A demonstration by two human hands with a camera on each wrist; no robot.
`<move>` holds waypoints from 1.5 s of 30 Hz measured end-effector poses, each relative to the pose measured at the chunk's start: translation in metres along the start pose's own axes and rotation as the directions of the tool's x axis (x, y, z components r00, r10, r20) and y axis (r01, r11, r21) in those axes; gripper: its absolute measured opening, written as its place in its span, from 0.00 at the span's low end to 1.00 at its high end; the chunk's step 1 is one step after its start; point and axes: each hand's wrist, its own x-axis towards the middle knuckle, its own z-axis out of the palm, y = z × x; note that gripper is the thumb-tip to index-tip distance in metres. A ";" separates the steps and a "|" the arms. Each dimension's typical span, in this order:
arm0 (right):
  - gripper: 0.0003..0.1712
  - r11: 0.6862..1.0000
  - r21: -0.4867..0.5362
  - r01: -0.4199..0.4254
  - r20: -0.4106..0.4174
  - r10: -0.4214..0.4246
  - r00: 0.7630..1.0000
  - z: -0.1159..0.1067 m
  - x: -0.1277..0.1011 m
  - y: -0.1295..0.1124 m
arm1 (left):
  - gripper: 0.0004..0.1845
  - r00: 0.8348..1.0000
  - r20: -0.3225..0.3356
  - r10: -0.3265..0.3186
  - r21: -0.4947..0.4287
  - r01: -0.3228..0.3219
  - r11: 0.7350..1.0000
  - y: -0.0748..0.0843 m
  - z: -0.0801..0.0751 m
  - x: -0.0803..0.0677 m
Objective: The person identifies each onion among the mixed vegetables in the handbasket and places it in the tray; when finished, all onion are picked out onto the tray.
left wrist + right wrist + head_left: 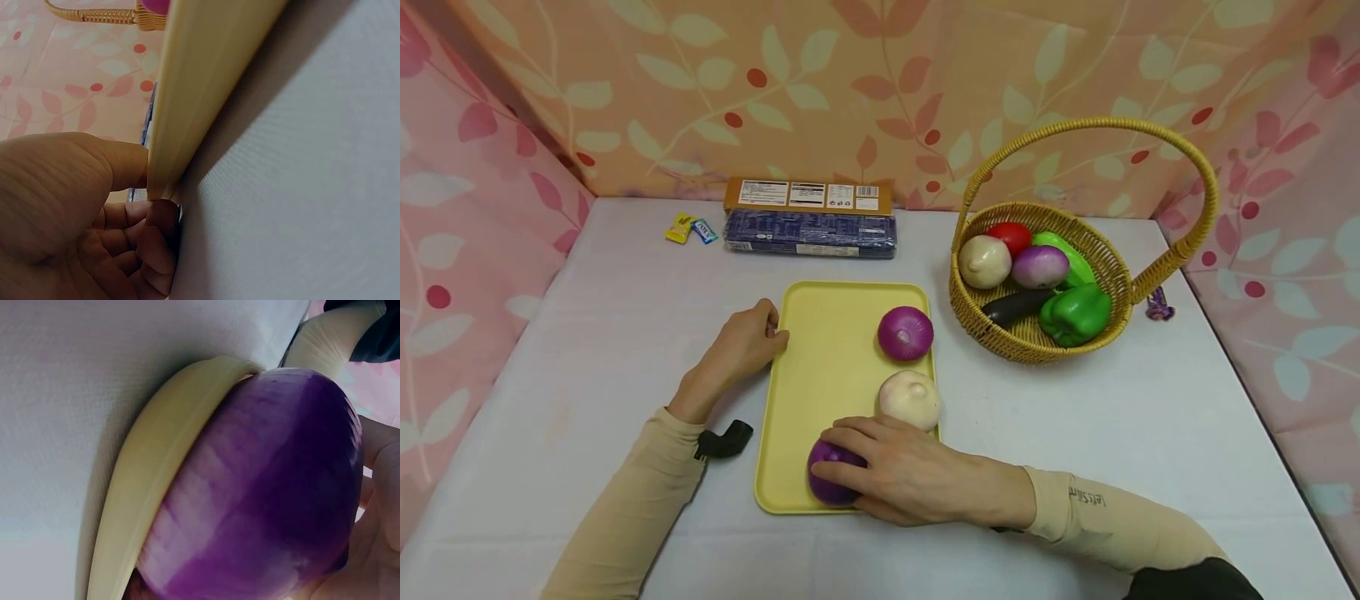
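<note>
A purple vegetable [262, 494], roundish with no clear long axis, sits at the near edge of the yellow tray [820, 358]. The right hand [902, 471], nearer, grips it from the right; the left hand [733, 350], farther off, pinches the tray's left edge. A white vegetable [910, 398] lies by the right edge.

Yellow candy [681, 227]; blue package [811, 233]
</note>
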 end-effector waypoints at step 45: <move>0.37 0.374 0.099 -0.922 -0.292 0.897 0.333 -0.052 -0.107 0.195 | 0.11 1.000 0.001 0.007 -0.005 -0.007 1.000 0.000 -0.002 -0.001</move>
